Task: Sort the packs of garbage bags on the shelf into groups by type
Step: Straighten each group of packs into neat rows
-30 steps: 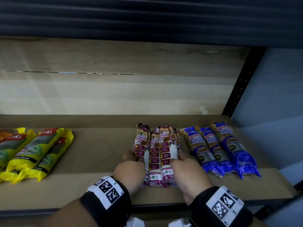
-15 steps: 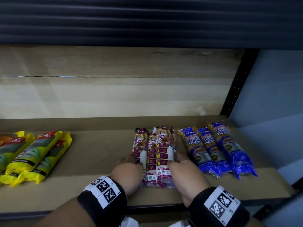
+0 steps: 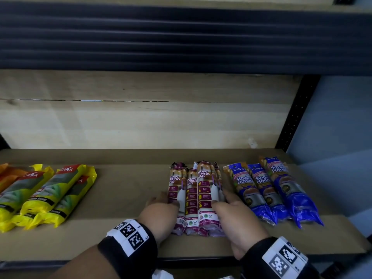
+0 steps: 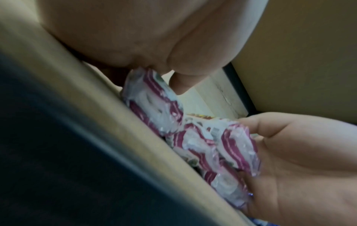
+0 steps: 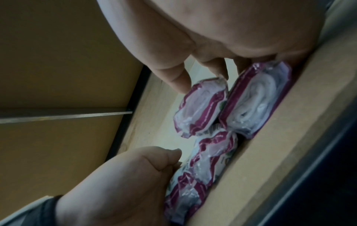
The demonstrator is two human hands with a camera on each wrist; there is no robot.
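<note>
Three maroon-and-white draw string packs (image 3: 196, 198) lie side by side on the shelf board (image 3: 124, 190), with a fourth partly hidden under them. My left hand (image 3: 164, 202) grips the group's left side, thumb over the leftmost pack. My right hand (image 3: 227, 200) grips the right side, thumb on the rightmost pack. The wrist views show the packs' near ends (image 4: 193, 137) (image 5: 203, 107) held between both hands. Three blue single-handle packs (image 3: 269, 190) lie just to the right. Yellow packs (image 3: 50, 194) lie at the far left.
Orange packs (image 3: 8, 174) peek in at the left edge beside the yellow ones. Bare board stretches between the yellow and maroon groups. A black upright post (image 3: 291, 121) bounds the shelf on the right. The upper shelf's dark beam (image 3: 181, 37) hangs overhead.
Both hands stay pressed on the maroon packs, which keep their place beside the blue ones. Only the head view has tilted slightly upward.
</note>
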